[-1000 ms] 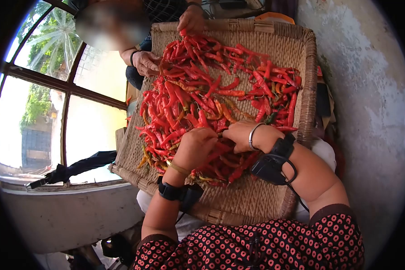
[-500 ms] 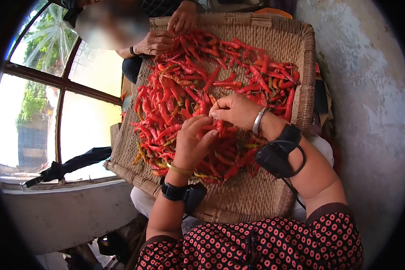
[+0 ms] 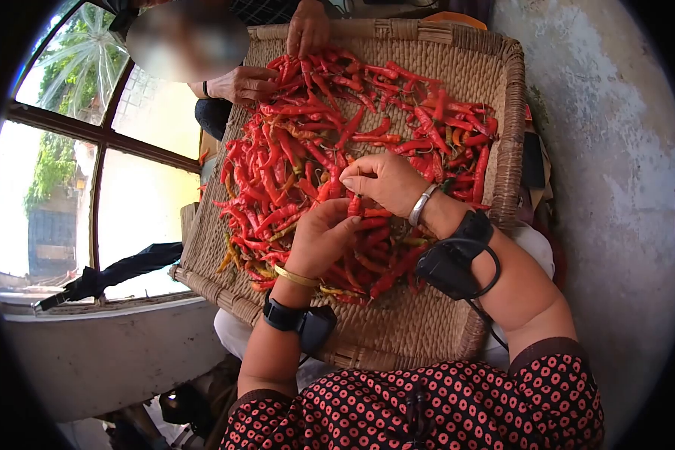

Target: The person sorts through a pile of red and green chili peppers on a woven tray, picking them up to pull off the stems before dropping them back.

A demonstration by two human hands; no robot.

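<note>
L hand (image 3: 320,238) fingers pinching red chili (image 3: 355,205); R hand (image 3: 392,187) fingers pressed tog. above

Daylight floods through a paned window (image 3: 103,137) beyond the left edge of a woven tray (image 3: 397,330), its lower panes blown out to near-white and the greenery (image 3: 52,176) outside washed pale. Red peppers (image 3: 274,187) glow in saturated colour, small highlights glinting on their skins, fine detail dissolving where they crowd together. Past the right edge, a mottled wall (image 3: 600,142) sits in cool, muted light; below the near left corner, deep shadow swallows the clutter (image 3: 187,409). A soft oval blur masks a person's head (image 3: 187,41) off the far left corner. The fisheye view bends the window's bars and darkens into black, rounded corners.
</note>
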